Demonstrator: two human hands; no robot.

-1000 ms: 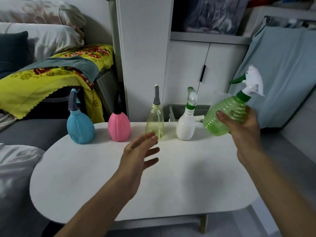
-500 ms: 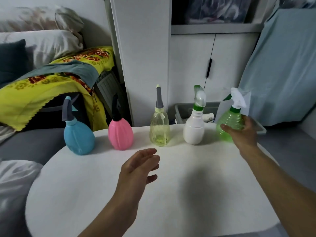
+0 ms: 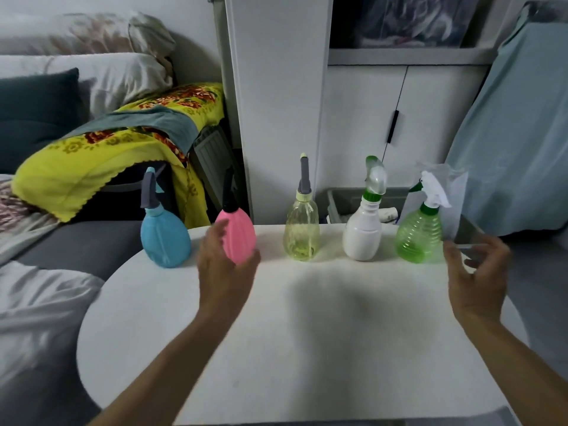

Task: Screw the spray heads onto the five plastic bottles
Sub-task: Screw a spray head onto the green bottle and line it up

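Note:
Five plastic bottles stand upright in a row along the far edge of the white table (image 3: 307, 333), each with a spray head on top: blue (image 3: 166, 241), pink (image 3: 241, 238), clear yellow (image 3: 301, 235), white (image 3: 362, 235) and green (image 3: 418, 235). My left hand (image 3: 224, 272) is blurred, fingers apart, cupped in front of the pink bottle's lower half; I cannot tell whether it touches it. My right hand (image 3: 476, 281) hovers with fingers spread just right of the green bottle, apart from it and holding nothing.
A grey sofa with a yellow flowered blanket (image 3: 123, 155) and pillows lies to the left. Directly behind the table are a white cabinet (image 3: 282, 103) and a grey bin (image 3: 344, 201). At the right hangs a light blue cloth (image 3: 516, 149).
My right hand set the green bottle down at the right end of the row and let go. My left hand moved forward and left to the pink bottle.

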